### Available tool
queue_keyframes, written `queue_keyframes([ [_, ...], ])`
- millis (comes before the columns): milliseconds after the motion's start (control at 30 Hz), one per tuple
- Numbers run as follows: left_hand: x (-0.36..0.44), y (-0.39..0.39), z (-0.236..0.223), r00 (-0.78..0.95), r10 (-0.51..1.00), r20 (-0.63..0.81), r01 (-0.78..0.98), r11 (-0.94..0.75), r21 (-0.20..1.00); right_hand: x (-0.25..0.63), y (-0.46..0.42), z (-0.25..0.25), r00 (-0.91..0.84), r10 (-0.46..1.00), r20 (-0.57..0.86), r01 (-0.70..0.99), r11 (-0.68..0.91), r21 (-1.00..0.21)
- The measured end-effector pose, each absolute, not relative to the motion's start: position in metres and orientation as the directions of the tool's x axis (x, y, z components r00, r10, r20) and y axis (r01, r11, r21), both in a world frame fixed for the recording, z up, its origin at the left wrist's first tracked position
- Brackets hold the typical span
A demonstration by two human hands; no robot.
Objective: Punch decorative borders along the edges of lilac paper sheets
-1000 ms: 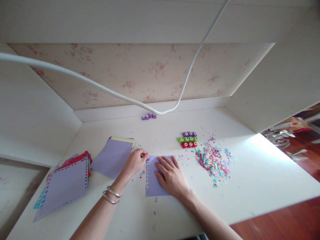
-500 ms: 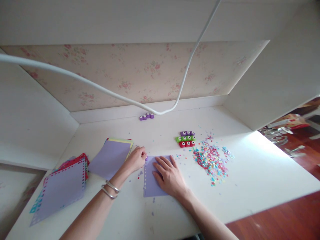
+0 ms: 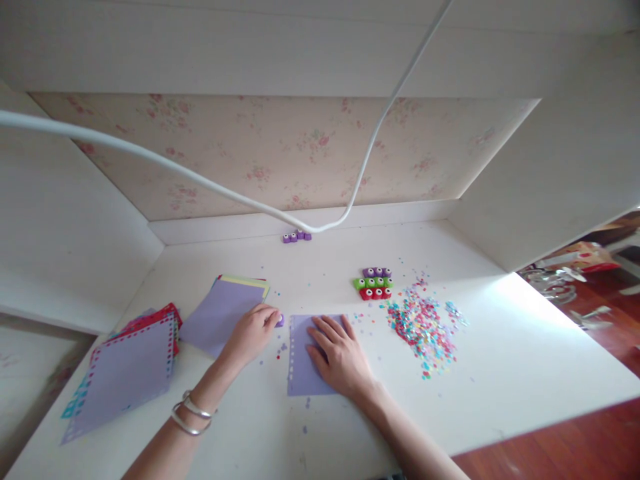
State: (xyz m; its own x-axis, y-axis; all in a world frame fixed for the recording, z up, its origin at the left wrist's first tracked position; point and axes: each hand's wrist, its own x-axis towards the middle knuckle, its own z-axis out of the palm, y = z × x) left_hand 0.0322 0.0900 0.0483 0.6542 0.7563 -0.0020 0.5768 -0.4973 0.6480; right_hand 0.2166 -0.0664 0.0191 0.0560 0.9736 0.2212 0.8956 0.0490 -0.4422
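My left hand [image 3: 254, 330] is closed around a small purple paper punch [image 3: 281, 321], just left of the purple sheet and apart from it. Fingers stretched, my right hand [image 3: 339, 353] lies flat on that purple sheet [image 3: 305, 381]. A row of punched holes runs down the sheet's left edge. Several purple, green and red paper punches [image 3: 373, 283] stand in rows beyond the right hand. Loose purple and red bits of paper are scattered between the left hand and the sheet.
At left lie a stack of coloured sheets [image 3: 213, 313] and a pile of hole-edged sheets [image 3: 133, 367]. A heap of confetti [image 3: 424, 327] spreads at right. More purple punches [image 3: 297, 237] stand by the back wall. A white cable [image 3: 220, 190] hangs across the view.
My left hand has moved left with the purple punch, off the sheet's edge. The right hand stays flat on the sheet. The view has shifted slightly.
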Motion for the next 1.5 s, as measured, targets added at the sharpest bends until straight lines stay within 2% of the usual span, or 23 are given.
queue_keyframes([
  [267,0.021,0.077,0.040,0.630,0.774,0.062,0.558,-0.507,0.657,0.218,-0.063,0.029,0.073,0.978,0.195,0.859,0.038,-0.510],
  [367,0.026,0.068,0.051,0.651,0.755,0.082,0.524,-0.525,0.671,0.214,-0.060,0.042,0.117,0.964,0.238,0.775,0.061,-0.629],
  [467,0.035,0.054,0.063,0.701,0.706,0.097,0.466,-0.557,0.687,0.209,-0.055,0.057,0.126,0.968,0.218,0.613,0.097,-0.784],
  [533,0.040,0.045,0.069,0.730,0.673,0.115,0.424,-0.579,0.697,0.207,-0.051,0.065,0.107,0.972,0.209,0.540,0.119,-0.833],
  [700,0.049,0.031,0.069,0.707,0.682,0.186,0.392,-0.597,0.700,0.216,-0.047,0.074,0.067,0.986,0.154,0.537,0.095,-0.838],
  [833,0.050,0.023,0.063,0.668,0.705,0.239,0.358,-0.586,0.728,0.238,-0.041,0.075,0.092,0.995,0.047,0.479,-0.003,-0.878],
  [933,0.044,0.016,0.052,0.674,0.690,0.265,0.357,-0.618,0.701,0.272,-0.029,0.076,0.224,0.974,0.039,0.548,-0.093,-0.831],
  [1100,0.027,0.005,0.029,0.692,0.658,0.296,0.417,-0.700,0.581,0.344,-0.004,0.073,0.485,0.860,0.159,0.699,-0.272,-0.661],
  [1233,0.020,-0.003,0.019,0.700,0.651,0.292,0.444,-0.718,0.537,0.374,0.008,0.060,0.568,0.796,0.211,0.741,-0.382,-0.553],
  [1500,0.020,-0.009,0.016,0.700,0.657,0.278,0.482,-0.723,0.495,0.368,0.015,0.038,0.648,0.745,0.159,0.723,-0.536,-0.436],
])
